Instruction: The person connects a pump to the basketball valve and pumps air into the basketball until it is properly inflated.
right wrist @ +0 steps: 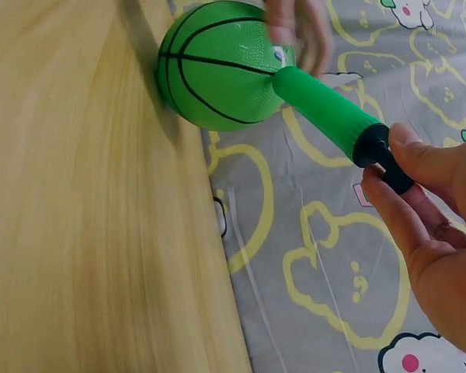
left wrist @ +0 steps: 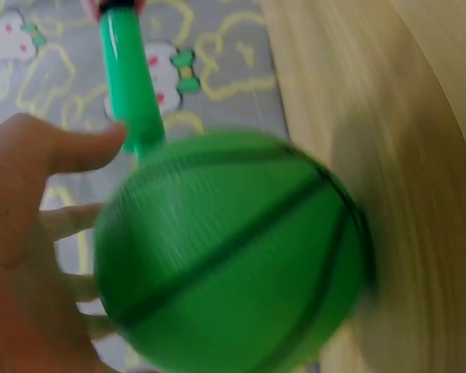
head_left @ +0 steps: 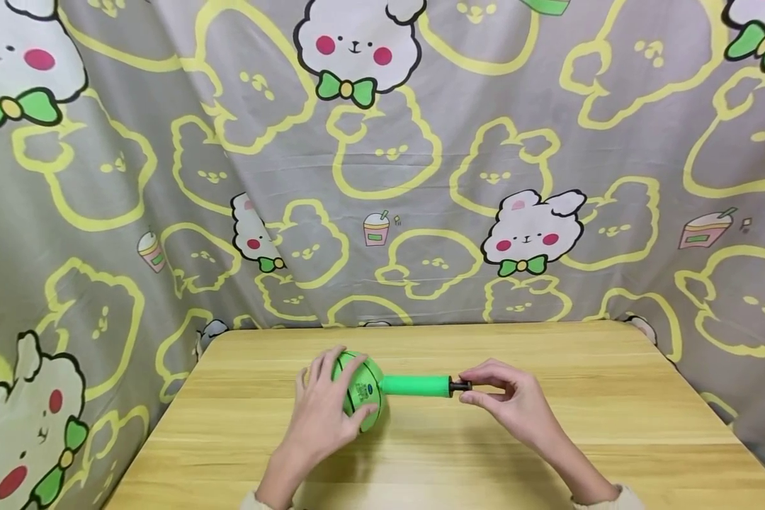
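A small green basketball (head_left: 365, 388) with black seam lines sits on the wooden table. Over its top and left side my left hand (head_left: 321, 407) grips it, fingers spread around the curve and thumb on the near side. A green hand pump (head_left: 416, 385) runs level from the ball's right side, its narrow end meeting the ball. At the pump's other end, the thumb and fingers of my right hand (head_left: 506, 400) pinch the black handle (right wrist: 392, 169). The handle sits close to the barrel, with a short black piece showing between. In the left wrist view the ball (left wrist: 233, 256) is blurred.
The light wood table (head_left: 484, 460) extends around both hands. Behind it and along the sides hangs a grey curtain (head_left: 421, 212) printed with yellow outlines and white cartoon animals.
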Available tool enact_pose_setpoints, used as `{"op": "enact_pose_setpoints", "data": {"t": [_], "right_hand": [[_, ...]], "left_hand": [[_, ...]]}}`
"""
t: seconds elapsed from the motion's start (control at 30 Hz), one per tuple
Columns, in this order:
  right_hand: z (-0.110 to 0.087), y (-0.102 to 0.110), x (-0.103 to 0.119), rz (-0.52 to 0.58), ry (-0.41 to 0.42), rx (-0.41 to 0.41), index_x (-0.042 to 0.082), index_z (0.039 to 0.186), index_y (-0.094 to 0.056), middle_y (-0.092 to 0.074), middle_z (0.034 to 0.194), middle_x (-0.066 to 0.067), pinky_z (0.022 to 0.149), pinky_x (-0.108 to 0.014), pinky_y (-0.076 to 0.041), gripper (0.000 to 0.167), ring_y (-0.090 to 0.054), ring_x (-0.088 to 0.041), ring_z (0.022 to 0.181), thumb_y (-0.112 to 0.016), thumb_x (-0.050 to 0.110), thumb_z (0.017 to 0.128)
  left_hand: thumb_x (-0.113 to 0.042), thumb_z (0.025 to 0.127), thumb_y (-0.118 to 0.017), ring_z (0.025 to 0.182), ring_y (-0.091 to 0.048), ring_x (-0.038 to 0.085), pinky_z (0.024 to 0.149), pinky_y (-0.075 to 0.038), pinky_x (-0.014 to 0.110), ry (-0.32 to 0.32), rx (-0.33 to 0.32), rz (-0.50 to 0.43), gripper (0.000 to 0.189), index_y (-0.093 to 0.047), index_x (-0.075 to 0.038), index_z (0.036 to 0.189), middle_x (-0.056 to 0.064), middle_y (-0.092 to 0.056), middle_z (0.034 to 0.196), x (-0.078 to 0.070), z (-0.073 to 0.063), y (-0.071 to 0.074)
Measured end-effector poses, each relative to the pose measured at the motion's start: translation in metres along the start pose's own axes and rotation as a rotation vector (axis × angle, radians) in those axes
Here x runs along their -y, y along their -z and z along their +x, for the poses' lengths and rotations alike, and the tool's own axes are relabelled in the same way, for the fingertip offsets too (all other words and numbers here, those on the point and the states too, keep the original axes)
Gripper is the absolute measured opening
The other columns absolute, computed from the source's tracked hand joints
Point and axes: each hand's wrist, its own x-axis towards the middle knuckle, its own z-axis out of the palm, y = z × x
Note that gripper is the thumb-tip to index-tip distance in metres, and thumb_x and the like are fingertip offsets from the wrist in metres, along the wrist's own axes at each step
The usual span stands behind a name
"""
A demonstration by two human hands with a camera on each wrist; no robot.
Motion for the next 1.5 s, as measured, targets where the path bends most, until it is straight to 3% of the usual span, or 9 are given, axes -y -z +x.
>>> {"op": "enact_pose_setpoints", "data": {"t": [0.13, 0.23, 0.5, 0.73, 0.9, 1.1, 1.3, 1.5], "right_hand": [[0.001, 0.001, -0.002, -0.023, -0.012, 0.003, -0.002, 0.108, -0.074, -0.070, 0.104, -0.020, 0.077, -0.036, -0.059, 0.024, -0.073, -0.021, 0.097, -0.080, -0.003, 0.085], [0.001, -0.002, -0.005, -0.092, -0.009, 0.012, 0.003, 0.111, -0.073, -0.070, 0.106, -0.014, 0.077, -0.034, -0.059, 0.029, -0.072, -0.022, 0.096, -0.081, 0.000, 0.084], [0.013, -0.023, -0.011, -0.609, 0.186, 0.086, 0.016, 0.119, -0.073, -0.069, 0.109, 0.004, 0.074, -0.028, -0.057, 0.050, -0.065, -0.008, 0.090, -0.092, 0.008, 0.073], [0.029, -0.050, -0.004, -0.892, 0.320, 0.119, 0.018, 0.112, -0.076, -0.070, 0.105, 0.006, 0.081, -0.046, -0.048, 0.043, -0.066, -0.017, 0.097, -0.093, 0.016, 0.073], [0.038, -0.068, -0.004, -0.899, 0.332, 0.172, 0.018, 0.113, -0.075, -0.071, 0.105, 0.005, 0.082, -0.047, -0.052, 0.038, -0.069, -0.018, 0.094, -0.090, 0.020, 0.078], [0.045, -0.083, -0.009, -0.826, 0.307, 0.174, 0.016, 0.107, -0.075, -0.071, 0.100, 0.006, 0.069, -0.034, -0.056, 0.025, -0.068, -0.011, 0.080, -0.085, 0.024, 0.085], [0.047, -0.091, -0.012, -0.833, 0.271, 0.170, 0.018, 0.098, -0.072, -0.068, 0.091, 0.006, 0.054, -0.021, -0.046, 0.018, -0.058, -0.006, 0.066, -0.082, 0.016, 0.083], [0.049, -0.095, -0.013, -0.849, 0.218, 0.178, 0.019, 0.093, -0.069, -0.063, 0.081, 0.007, 0.047, -0.018, -0.037, 0.017, -0.043, -0.002, 0.057, -0.078, 0.011, 0.080]], "left_hand": [[-0.052, 0.075, -0.085, 0.140, -0.036, 0.048, 0.092, -0.041, 0.075, 0.059, 0.066, -0.031, 0.084, -0.051, -0.029, 0.149, 0.019, -0.038, 0.155, 0.008, -0.004, -0.005], [-0.049, 0.075, -0.086, 0.139, -0.035, 0.048, 0.088, -0.044, 0.071, 0.064, 0.070, -0.047, 0.084, -0.051, -0.030, 0.149, 0.019, -0.037, 0.156, 0.006, -0.004, -0.009], [-0.051, 0.071, -0.088, 0.137, -0.036, 0.045, 0.088, -0.041, 0.074, 0.092, 0.021, 0.018, 0.083, -0.054, -0.032, 0.145, 0.016, -0.040, 0.153, -0.003, -0.003, -0.017], [-0.051, 0.070, -0.088, 0.135, -0.037, 0.042, 0.087, -0.041, 0.075, 0.098, -0.009, 0.041, 0.084, -0.055, -0.032, 0.145, 0.015, -0.041, 0.152, -0.005, -0.004, -0.017], [-0.053, 0.072, -0.086, 0.135, -0.037, 0.042, 0.087, -0.041, 0.076, 0.096, -0.006, 0.058, 0.083, -0.054, -0.033, 0.145, 0.015, -0.041, 0.153, -0.006, -0.004, -0.018], [-0.054, 0.072, -0.085, 0.134, -0.037, 0.042, 0.084, -0.041, 0.075, 0.090, -0.016, 0.069, 0.081, -0.055, -0.033, 0.145, 0.015, -0.041, 0.151, -0.008, -0.005, -0.020], [-0.056, 0.071, -0.086, 0.134, -0.036, 0.042, 0.084, -0.041, 0.074, 0.086, -0.028, 0.084, 0.083, -0.055, -0.034, 0.145, 0.015, -0.041, 0.151, -0.010, -0.005, -0.021], [-0.058, 0.070, -0.086, 0.134, -0.036, 0.042, 0.084, -0.041, 0.075, 0.092, -0.035, 0.093, 0.084, -0.055, -0.035, 0.144, 0.014, -0.041, 0.152, -0.011, -0.005, -0.023]]}}
